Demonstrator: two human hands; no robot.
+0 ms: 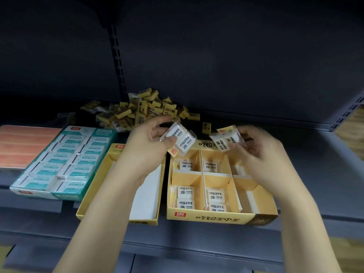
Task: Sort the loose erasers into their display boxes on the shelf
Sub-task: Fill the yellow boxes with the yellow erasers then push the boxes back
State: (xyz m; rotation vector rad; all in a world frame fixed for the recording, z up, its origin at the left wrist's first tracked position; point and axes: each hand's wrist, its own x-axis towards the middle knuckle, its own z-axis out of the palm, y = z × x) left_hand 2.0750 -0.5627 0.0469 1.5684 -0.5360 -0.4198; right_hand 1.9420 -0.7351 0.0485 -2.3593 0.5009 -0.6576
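With each hand, left hand (149, 142) and right hand (260, 152), we are gripping an eraser pack (180, 141) directly above the divided box (216, 216).

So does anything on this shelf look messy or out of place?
Yes: a heap of yellow erasers lies jumbled at the back of the shelf, some strays apart from it, while the teal eraser box is packed in neat rows.

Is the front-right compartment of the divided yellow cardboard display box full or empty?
Empty: the front-right compartment of the divided yellow cardboard display box shows only bare cardboard.
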